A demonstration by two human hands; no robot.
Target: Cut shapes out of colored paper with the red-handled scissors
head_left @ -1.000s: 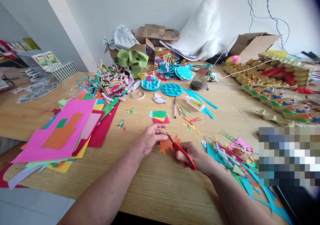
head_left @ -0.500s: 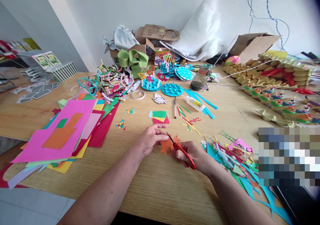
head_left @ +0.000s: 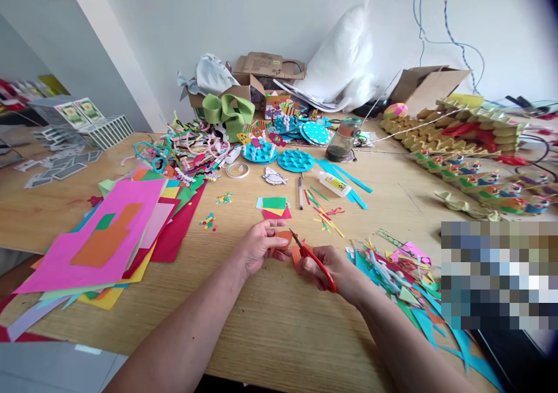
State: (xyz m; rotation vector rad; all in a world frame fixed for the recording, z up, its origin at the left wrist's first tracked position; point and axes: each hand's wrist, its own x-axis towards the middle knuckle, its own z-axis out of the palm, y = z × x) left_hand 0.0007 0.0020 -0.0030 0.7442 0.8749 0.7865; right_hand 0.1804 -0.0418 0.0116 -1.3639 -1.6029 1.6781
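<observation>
My left hand (head_left: pixel 263 245) is closed on a small cut piece of orange paper (head_left: pixel 284 239), pinched between thumb and fingers. In my right hand (head_left: pixel 325 265) are red-handled scissors (head_left: pixel 323 274), their dark blades pointing up and left toward the orange paper. Another bit of orange paper (head_left: pixel 297 256) shows beside the right fingers, under the blades; whether it is joined to the left piece I cannot tell. Just beyond my hands lie small green, yellow and red paper pieces (head_left: pixel 274 204), stacked loosely. A pen (head_left: pixel 300 193) and a white glue bottle (head_left: pixel 335 184) lie farther back.
Coloured paper sheets (head_left: pixel 98 236) are piled at left. Paper scraps (head_left: pixel 405 277) heap at right, near a black object. Behind stand pipe cleaners (head_left: pixel 187 149), blue paper discs (head_left: pixel 295 160), a glass jar (head_left: pixel 344 140) and egg cartons (head_left: pixel 471 137). Thin paper strips (head_left: pixel 325 210) lie mid-table.
The orange paper has turned in my left hand; its pointed outline now shows less, and a rounded edge faces the blades. The view has tilted and shifted slightly.
</observation>
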